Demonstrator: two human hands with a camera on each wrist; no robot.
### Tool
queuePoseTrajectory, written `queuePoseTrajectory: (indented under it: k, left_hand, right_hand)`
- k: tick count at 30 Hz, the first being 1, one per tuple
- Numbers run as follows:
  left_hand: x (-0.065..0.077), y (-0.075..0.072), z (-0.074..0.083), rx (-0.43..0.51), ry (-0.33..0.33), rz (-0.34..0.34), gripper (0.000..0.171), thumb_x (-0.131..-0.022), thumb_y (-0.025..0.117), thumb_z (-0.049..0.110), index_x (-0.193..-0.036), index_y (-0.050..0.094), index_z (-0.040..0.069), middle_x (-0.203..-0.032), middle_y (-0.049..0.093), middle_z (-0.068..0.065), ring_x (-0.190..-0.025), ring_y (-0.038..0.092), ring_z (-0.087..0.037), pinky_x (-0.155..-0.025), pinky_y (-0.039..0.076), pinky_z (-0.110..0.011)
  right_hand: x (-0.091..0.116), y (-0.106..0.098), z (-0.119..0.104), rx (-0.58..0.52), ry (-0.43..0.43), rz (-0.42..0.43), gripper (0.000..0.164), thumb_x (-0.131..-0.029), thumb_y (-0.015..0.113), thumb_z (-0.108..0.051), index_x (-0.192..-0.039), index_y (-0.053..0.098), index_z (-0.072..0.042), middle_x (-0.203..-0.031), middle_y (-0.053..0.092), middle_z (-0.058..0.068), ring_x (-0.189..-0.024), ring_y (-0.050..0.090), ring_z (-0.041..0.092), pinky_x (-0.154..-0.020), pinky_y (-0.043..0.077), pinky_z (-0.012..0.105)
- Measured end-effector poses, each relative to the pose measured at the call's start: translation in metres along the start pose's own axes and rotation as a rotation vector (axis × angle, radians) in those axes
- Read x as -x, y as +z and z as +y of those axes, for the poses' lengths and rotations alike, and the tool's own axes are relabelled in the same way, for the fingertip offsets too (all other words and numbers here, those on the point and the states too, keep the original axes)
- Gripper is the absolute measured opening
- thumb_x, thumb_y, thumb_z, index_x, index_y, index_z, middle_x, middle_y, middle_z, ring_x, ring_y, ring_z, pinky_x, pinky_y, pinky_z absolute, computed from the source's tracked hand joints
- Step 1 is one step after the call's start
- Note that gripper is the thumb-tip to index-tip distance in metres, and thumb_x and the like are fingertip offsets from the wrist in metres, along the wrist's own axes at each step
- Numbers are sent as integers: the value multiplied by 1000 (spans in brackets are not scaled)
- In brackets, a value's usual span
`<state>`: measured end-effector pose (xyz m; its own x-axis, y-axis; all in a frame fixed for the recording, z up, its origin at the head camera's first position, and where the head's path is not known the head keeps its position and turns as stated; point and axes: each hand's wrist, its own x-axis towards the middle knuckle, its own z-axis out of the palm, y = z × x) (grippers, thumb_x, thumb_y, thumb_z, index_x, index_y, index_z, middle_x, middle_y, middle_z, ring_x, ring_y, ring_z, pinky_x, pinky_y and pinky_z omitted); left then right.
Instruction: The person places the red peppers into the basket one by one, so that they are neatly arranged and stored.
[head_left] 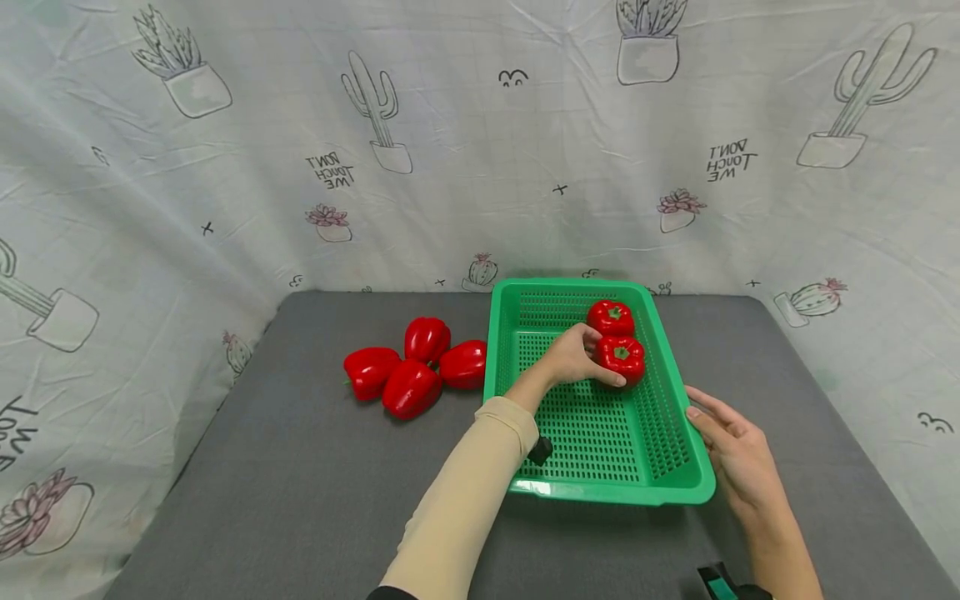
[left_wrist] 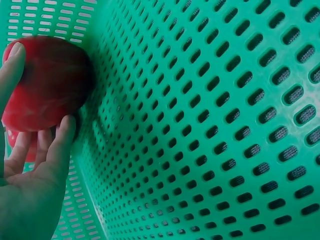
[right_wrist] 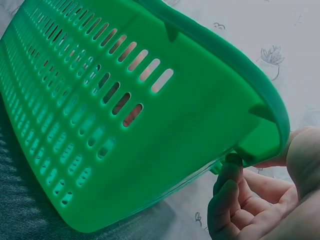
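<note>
Two peppers are in the basket [head_left: 607, 492], close to its right wall, one beyond the other. The near pepper [head_left: 628, 362] has its green stem facing up; no long axis stands out, as it looks about as broad as it is deep. The left hand [head_left: 576, 357] grasps it, opened to roughly the pepper's width, thumb on the near side and fingers curled round the far side. Whether this pepper bears on the basket's floor, I cannot tell. The far pepper [head_left: 611, 317], just beyond, also shows its stem on top.

The basket is on the grey table [head_left: 300, 492], its long axis running away from the person, far end leaning slightly left. The right hand [head_left: 738, 458] pinches its right rim, thumb and fingers nearly closed on the edge.

Left of the basket, four loose peppers [head_left: 412, 389] lie clustered on the table, the leftmost with its stem pointing left.
</note>
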<state>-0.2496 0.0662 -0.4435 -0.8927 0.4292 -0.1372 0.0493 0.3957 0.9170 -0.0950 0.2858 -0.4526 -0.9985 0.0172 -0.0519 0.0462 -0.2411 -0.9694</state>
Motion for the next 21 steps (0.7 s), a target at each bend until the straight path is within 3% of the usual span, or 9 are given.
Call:
queuePoseTrajectory:
  k: [15, 21]
  left_hand:
    - [2, -2, -2, 2, 19, -44, 73, -69, 93, 21, -126, 51, 6, -109, 55, 2, -105, 55, -20, -80, 51, -27]
    - [4, -10, 4, -29, 35, -54, 72, -72, 90, 26, -128, 50, 6, -115, 56, -1, -100, 56, -16, -78, 51, -27]
  right_hand:
    - [4, 2, 2, 0, -9, 1, 40, -100, 60, -10, -140, 55, -7, -111, 70, 2, -92, 69, 14, -71, 57, 29]
    - [4, 1, 2, 6, -1, 2, 40, -100, 60, -11, -139, 55, -9, -111, 70, 2, -92, 69, 15, -72, 57, 30]
